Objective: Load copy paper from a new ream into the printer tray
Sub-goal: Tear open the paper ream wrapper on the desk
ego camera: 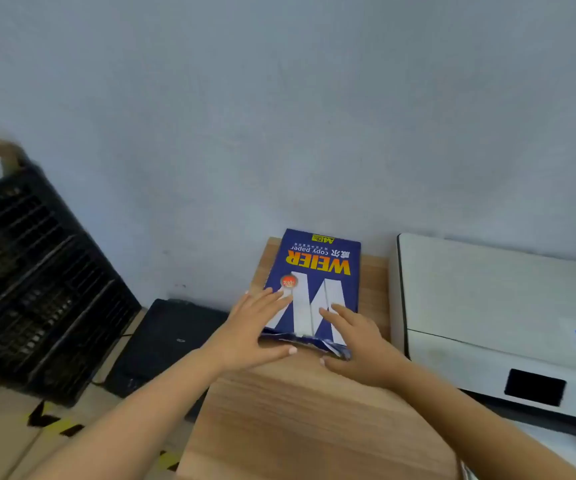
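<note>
Your left hand (255, 327) lies flat with fingers straight on the near end of the WEIER copy paper ream (317, 268), pinning it I'd guess. Your right hand (355, 344) is on top too, thumb at the torn wrapper (293, 338); can't tell if it's pinching. The ream lies on the wooden table (297, 410), torn end at 6 o'clock, handy for sliding sheets out. The white printer (487, 306) sits at its 3 o'clock, with a black crate (37, 271) at 9.

Blue ream wrapper (317, 271) printed upside down with "WEIER" in yellow, "copy paper" in white, a large white "W", "A4" on yellow tab at far edge
</note>
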The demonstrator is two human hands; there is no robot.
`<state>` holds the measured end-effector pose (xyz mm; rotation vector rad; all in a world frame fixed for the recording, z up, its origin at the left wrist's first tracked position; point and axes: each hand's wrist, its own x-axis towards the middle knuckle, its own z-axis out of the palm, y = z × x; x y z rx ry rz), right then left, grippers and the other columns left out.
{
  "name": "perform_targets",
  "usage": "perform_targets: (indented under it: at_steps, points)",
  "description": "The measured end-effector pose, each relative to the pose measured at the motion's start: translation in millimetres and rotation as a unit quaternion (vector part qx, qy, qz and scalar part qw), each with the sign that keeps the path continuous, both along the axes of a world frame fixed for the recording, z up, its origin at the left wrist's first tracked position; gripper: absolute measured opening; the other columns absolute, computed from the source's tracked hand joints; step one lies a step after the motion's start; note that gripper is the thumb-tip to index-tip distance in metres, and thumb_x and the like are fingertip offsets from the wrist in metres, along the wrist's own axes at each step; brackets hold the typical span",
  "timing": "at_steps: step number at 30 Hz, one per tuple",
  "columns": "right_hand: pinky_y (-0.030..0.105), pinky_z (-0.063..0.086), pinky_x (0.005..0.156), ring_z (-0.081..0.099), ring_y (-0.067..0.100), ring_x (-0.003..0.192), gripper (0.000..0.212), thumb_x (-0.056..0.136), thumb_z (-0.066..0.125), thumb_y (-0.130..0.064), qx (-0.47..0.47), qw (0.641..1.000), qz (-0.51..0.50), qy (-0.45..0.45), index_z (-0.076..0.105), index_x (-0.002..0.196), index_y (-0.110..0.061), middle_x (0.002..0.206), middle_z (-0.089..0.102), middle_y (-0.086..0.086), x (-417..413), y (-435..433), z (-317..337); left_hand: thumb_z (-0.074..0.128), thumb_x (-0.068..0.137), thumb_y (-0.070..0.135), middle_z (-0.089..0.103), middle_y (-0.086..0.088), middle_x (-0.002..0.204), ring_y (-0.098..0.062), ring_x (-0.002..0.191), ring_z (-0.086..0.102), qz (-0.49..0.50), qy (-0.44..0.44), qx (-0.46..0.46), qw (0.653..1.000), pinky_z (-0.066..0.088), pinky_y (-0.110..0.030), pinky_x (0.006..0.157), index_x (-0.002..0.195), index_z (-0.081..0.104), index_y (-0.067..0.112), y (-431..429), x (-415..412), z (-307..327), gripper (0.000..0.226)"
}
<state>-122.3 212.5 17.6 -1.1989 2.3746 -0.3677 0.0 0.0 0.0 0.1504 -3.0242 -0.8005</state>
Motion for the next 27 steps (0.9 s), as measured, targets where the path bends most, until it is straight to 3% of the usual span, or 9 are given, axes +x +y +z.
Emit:
perform_targets:
  at_steps: [8,12,22,27]
  points:
    - [0.039,0.023,0.114,0.029,0.020,0.140,0.052,0.093,0.051,-0.035,-0.011,0.998,-0.057,0.023,0.036,0.143,-0.026,0.152,0.033,0.001,-35,-55,-67,0.040,0.097,0.047,0.023,0.005,0.158,-0.015,0.147,0.014,-0.003,-0.025,-0.036,0.999,0.011,-0.038,0.120,0.149,0.024,0.028,-18,-48,-60,0.057]
    - [0.037,0.034,0.108,0.041,0.019,0.128,0.041,0.093,0.053,-0.032,-0.046,0.985,-0.167,0.004,0.048,0.133,-0.024,0.138,0.047,-0.001,-51,-81,-88,0.036,0.098,0.046,0.024,0.003,0.158,-0.016,0.146,0.017,0.003,-0.028,-0.081,0.996,0.015,-0.035,0.119,0.148,0.023,0.029,-30,-78,-93,0.054]
    - [0.035,0.035,0.104,0.040,0.016,0.117,0.011,0.087,0.064,-0.030,-0.119,0.949,-0.290,-0.021,0.065,0.097,-0.024,0.119,0.052,-0.004,-62,-95,-120,0.016,0.098,0.048,-0.001,0.007,0.160,-0.004,0.144,-0.011,-0.011,-0.002,-0.089,0.996,-0.008,-0.025,0.117,0.151,0.006,0.033,-29,-99,-130,0.056]
    - [0.035,0.038,0.103,0.041,0.014,0.115,0.006,0.085,0.066,-0.031,-0.150,0.936,-0.315,-0.053,0.062,0.088,-0.028,0.115,0.052,-0.006,-63,-94,-126,0.024,0.098,0.047,0.023,0.003,0.158,-0.009,0.145,0.011,0.011,0.044,-0.124,0.991,0.002,-0.031,0.118,0.149,0.022,0.030,-27,-98,-141,0.054]
